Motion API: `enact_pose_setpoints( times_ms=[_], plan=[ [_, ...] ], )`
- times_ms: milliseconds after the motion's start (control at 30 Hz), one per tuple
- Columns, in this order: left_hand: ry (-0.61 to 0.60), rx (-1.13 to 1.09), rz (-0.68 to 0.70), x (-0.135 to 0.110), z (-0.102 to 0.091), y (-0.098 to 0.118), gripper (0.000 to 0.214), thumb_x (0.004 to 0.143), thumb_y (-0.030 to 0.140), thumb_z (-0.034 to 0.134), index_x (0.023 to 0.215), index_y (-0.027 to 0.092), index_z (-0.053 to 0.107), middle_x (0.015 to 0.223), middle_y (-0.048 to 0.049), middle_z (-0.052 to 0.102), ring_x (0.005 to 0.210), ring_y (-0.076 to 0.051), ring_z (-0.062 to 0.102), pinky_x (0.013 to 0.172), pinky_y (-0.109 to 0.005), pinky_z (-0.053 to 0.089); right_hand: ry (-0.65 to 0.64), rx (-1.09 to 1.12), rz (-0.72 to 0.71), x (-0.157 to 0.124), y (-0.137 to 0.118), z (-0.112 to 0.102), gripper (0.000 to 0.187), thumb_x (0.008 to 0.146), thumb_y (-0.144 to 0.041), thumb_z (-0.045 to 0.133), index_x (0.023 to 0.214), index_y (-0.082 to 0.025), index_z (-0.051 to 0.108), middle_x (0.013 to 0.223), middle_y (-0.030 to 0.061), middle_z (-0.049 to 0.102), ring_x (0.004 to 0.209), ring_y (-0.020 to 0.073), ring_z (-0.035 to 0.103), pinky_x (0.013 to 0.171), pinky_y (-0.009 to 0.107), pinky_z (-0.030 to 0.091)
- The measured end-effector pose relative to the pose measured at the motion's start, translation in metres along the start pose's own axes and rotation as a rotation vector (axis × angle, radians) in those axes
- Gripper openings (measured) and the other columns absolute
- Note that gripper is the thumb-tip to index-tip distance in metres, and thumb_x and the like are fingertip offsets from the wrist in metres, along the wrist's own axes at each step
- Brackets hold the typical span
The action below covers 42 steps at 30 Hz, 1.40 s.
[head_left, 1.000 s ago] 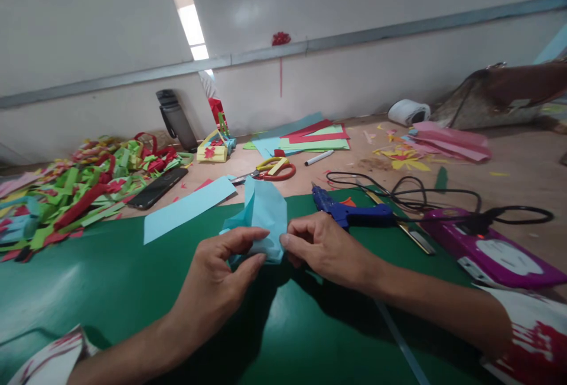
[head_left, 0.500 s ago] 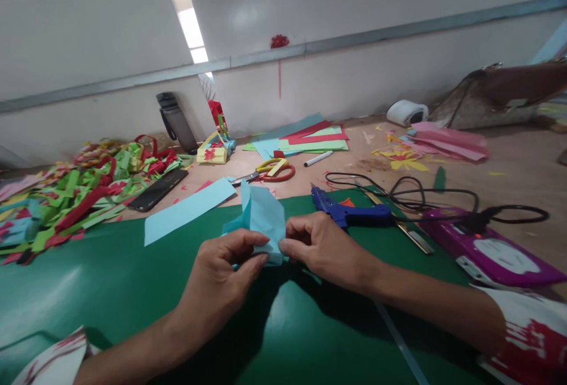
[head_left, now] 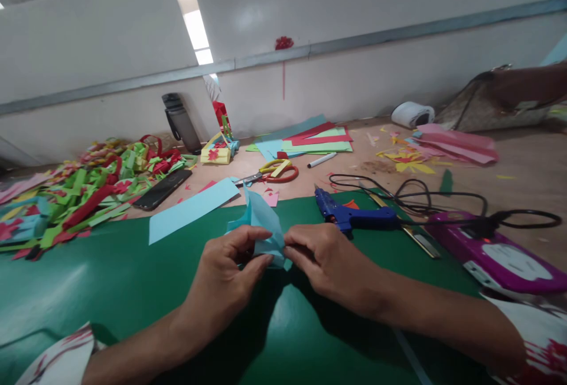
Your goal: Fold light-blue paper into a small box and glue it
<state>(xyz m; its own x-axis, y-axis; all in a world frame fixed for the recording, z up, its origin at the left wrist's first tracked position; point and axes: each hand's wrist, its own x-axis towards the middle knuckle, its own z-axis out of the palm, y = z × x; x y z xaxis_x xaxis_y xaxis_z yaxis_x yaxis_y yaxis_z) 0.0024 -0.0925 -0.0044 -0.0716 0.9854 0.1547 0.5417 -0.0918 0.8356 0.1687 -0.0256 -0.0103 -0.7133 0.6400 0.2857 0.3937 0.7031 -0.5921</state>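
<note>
A folded piece of light blue paper (head_left: 266, 219) stands between my hands above the green mat (head_left: 177, 284), its upper flaps sticking up. My left hand (head_left: 234, 267) pinches its lower left side between thumb and fingers. At its lower right edge, my right hand (head_left: 330, 258) grips the paper with thumb and forefinger pressed together. My fingers hide part of the lower folds. A flat light blue paper strip (head_left: 192, 211) lies behind my left hand, and a blue glue gun (head_left: 354, 214) rests just beyond my right.
Scissors (head_left: 270, 172) and a white marker (head_left: 322, 160) lie behind the paper. A phone (head_left: 163, 190) is beside a heap of coloured paper pieces (head_left: 88, 190) at left. To the right are a box cutter (head_left: 420, 237), looped black cable and a purple power strip (head_left: 500, 252).
The paper's upper flap leans and narrows more than before. My right hand has turned slightly, its fingers closer together on the edge. The whole view has shifted a little.
</note>
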Motion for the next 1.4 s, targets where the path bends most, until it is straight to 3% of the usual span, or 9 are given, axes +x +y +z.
enact_pose_setpoints(
  times_ms=[200, 367, 567, 733, 1000, 1233, 1400],
  plan=[
    [0.018, 0.011, 0.027, 0.001, 0.000, 0.000, 0.014, 0.077, 0.026, 0.058, 0.085, 0.016, 0.058, 0.062, 0.0016, 0.052, 0.056, -0.011, 0.046, 0.052, -0.021, 0.039, 0.008, -0.106, -0.115, -0.007, -0.002, 0.005, 0.017, 0.083, -0.010, 0.044, 0.077, -0.016, 0.058, 0.067, 0.0011, 0.056, 0.057, 0.0106, 0.046, 0.055, 0.023, 0.032],
    [0.065, -0.024, 0.051, 0.000, 0.001, 0.003, 0.009, 0.077, 0.022, 0.059, 0.084, 0.016, 0.056, 0.058, 0.0054, 0.044, 0.053, -0.008, 0.040, 0.048, -0.018, 0.034, 0.075, -0.124, -0.136, -0.009, -0.004, 0.005, 0.013, 0.084, -0.020, 0.050, 0.086, -0.015, 0.062, 0.073, 0.0039, 0.062, 0.062, 0.0132, 0.053, 0.058, 0.024, 0.035],
    [0.086, -0.040, 0.075, 0.000, 0.002, 0.004, 0.011, 0.077, 0.023, 0.058, 0.085, 0.016, 0.055, 0.058, 0.0047, 0.045, 0.053, -0.009, 0.041, 0.049, -0.019, 0.035, 0.144, -0.199, -0.150, -0.007, -0.002, 0.007, 0.020, 0.086, -0.024, 0.049, 0.073, -0.016, 0.061, 0.062, 0.0020, 0.060, 0.054, 0.0116, 0.050, 0.055, 0.024, 0.032],
    [0.079, 0.085, 0.158, -0.002, 0.001, 0.008, 0.012, 0.082, 0.023, 0.053, 0.092, 0.017, 0.055, 0.056, 0.0059, 0.042, 0.050, -0.009, 0.040, 0.049, -0.019, 0.034, 0.184, -0.219, -0.181, -0.006, -0.001, 0.008, 0.018, 0.086, -0.020, 0.049, 0.073, -0.015, 0.061, 0.062, 0.0027, 0.061, 0.055, 0.0119, 0.053, 0.054, 0.024, 0.032],
    [0.033, 0.296, 0.190, -0.005, -0.002, 0.008, 0.017, 0.088, 0.021, 0.042, 0.105, 0.019, 0.043, 0.061, 0.0022, 0.060, 0.052, -0.013, 0.055, 0.050, -0.021, 0.037, 0.254, -0.503, -0.377, 0.000, -0.002, 0.010, 0.027, 0.087, -0.015, 0.042, 0.064, -0.016, 0.054, 0.055, 0.0016, 0.055, 0.049, 0.0128, 0.045, 0.052, 0.029, 0.025],
    [0.008, 0.305, 0.138, -0.004, -0.003, 0.004, 0.011, 0.086, 0.018, 0.044, 0.096, 0.020, 0.038, 0.065, 0.0002, 0.065, 0.055, -0.014, 0.059, 0.050, -0.021, 0.039, 0.220, -0.622, -0.391, 0.004, -0.002, 0.018, 0.022, 0.085, -0.010, 0.041, 0.067, -0.016, 0.052, 0.059, 0.0032, 0.057, 0.051, 0.0146, 0.046, 0.052, 0.029, 0.024],
    [0.042, 0.237, 0.188, -0.005, -0.002, -0.002, 0.018, 0.081, 0.013, 0.048, 0.096, 0.022, 0.040, 0.074, 0.0006, 0.065, 0.066, -0.014, 0.064, 0.057, -0.021, 0.047, 0.224, -0.671, -0.413, 0.006, -0.002, 0.020, 0.020, 0.082, -0.007, 0.042, 0.067, -0.017, 0.048, 0.059, 0.0030, 0.055, 0.049, 0.0163, 0.046, 0.050, 0.029, 0.025]
  ],
)
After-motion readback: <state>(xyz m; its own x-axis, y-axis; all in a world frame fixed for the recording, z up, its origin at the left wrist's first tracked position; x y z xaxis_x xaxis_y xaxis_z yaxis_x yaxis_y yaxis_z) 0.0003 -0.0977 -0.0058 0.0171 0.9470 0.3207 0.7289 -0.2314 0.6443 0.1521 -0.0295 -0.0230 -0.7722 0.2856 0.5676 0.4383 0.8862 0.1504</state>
